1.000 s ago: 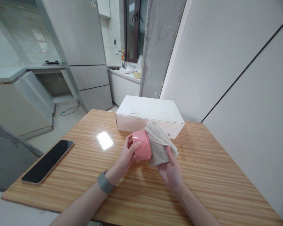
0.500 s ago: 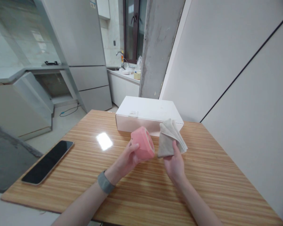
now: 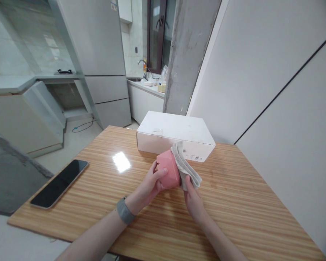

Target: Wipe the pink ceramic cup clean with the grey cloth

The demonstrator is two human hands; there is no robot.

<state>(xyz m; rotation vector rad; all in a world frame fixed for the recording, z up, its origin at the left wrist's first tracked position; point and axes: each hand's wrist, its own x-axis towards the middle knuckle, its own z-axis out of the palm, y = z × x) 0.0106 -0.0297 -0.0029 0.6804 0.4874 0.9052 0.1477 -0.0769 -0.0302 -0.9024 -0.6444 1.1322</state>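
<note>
Seeing the left hand (image 3: pixel 149 180) with fingers closed round the tilted pink bowl (image 3: pixel 167 170), I think the right hand (image 3: pixel 194 203) pinches a beige cloth (image 3: pixel 184 166) against its side

The person's right hand (image 3: pixel 194 203) is pressing the beige cloth (image 3: pixel 186 166) back against the pink bowl (image 3: pixel 168 170) (the two were apart a moment ago), and the left hand (image 3: pixel 149 181) is rolling the bowl so that its open mouth is turning out of sight. The cloth is narrowing into a folded strip along the bowl's side.
</note>
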